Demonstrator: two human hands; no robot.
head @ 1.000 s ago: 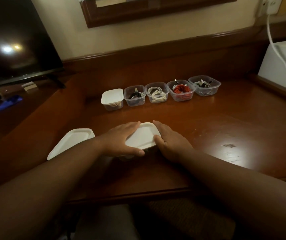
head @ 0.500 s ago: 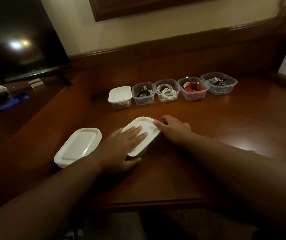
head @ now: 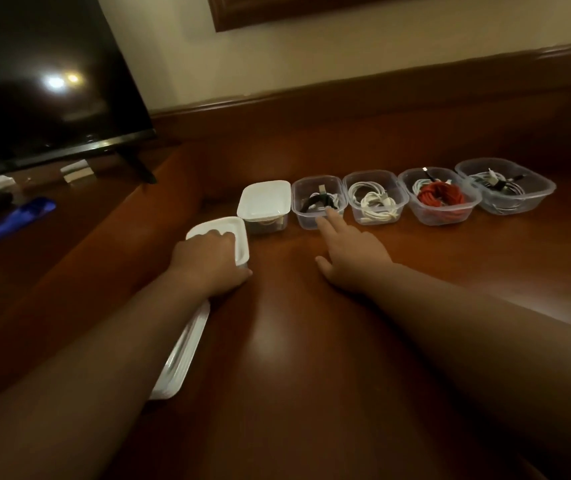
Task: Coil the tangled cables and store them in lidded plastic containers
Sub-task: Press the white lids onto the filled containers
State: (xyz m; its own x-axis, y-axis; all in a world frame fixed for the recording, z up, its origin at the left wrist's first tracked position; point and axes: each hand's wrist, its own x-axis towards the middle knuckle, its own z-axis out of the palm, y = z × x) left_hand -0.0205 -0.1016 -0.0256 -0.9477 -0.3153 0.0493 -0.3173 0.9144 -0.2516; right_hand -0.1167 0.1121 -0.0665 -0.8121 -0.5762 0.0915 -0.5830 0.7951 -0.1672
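Left hand: the left hand (head: 213, 261) lies on a white-lidded container (head: 223, 242) at about 10 o'clock from the middle of the counter (head: 311, 358), fingers curled over the lid and thumb at its near corner, gripping it.
Right hand: the right hand (head: 350, 254) reaches toward 12 o'clock with fingers straight and spread, holding nothing; its fingertips (head: 329, 216) are at the near wall of the black-cable tub (head: 318, 200), though contact cannot be told for sure.
Row at the back: five tubs stand side by side from 11 to 2 o'clock, namely a closed tub (head: 265, 204) with a white lid, then the black-cable tub, a white-cable tub (head: 376, 195), a red-cable tub (head: 440, 195) and a larger tub (head: 505, 188) with pale and dark cables.
Cables: every cable in view is already coiled and sits inside a tub; none lies loose on the counter.
Spare lid: a white lid stack (head: 180, 362) shows at 8 o'clock, partly hidden under the left forearm; how many lids it holds cannot be told.
Done so far: coiling looks finished, and two containers carry lids.
Left to do: four tubs stand open and need lids; the black-cable tub seems next.
Off to the side: a dark television (head: 45, 74) at 10 o'clock.
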